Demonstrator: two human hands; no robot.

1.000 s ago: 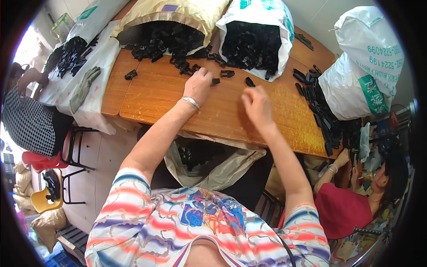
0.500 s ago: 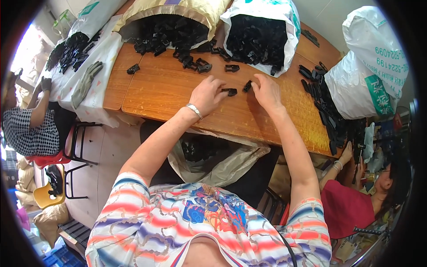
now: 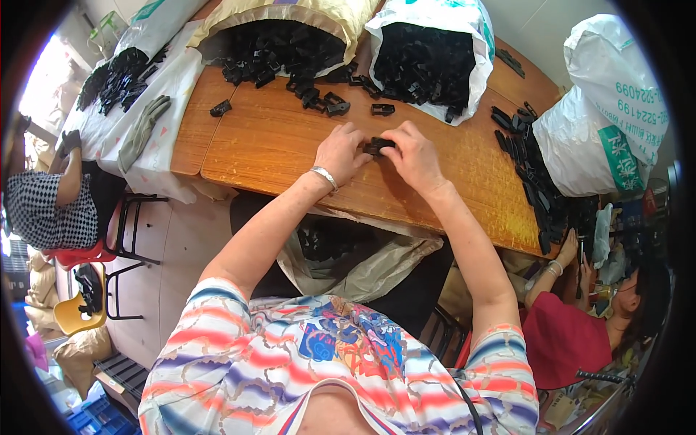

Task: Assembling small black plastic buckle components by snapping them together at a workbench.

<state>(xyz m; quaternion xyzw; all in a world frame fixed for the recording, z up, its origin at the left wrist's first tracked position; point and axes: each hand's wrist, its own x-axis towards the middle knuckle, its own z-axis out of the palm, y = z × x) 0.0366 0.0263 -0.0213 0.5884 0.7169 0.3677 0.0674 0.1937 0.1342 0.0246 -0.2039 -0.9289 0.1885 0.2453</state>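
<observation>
Over the wooden table (image 3: 268, 156), my left hand (image 3: 338, 152) pinches a small black plastic part (image 3: 376, 146) between thumb and fingers. From the other side, my right hand (image 3: 415, 158) has its fingers closed on a smaller black piece, pressed against that part. The fingertips hide most of where the two pieces meet. Just beyond my hands lies a loose black frame-shaped part (image 3: 382, 109). More of the same kind spill from a tan sack (image 3: 217, 25), while a white sack (image 3: 480, 51) beside it holds a heap of small black pieces.
An open sack (image 3: 370, 283) with black parts hangs below the table's near edge. Long black pieces (image 3: 518, 156) line the right side near a white bag (image 3: 573, 134). One person (image 3: 54, 206) sits at left by a grey glove (image 3: 143, 134); another (image 3: 569, 337) works at right.
My right hand has moved left with its small piece, bringing it against the part in my left hand. Before, a gap separated the two. My left hand has barely shifted.
</observation>
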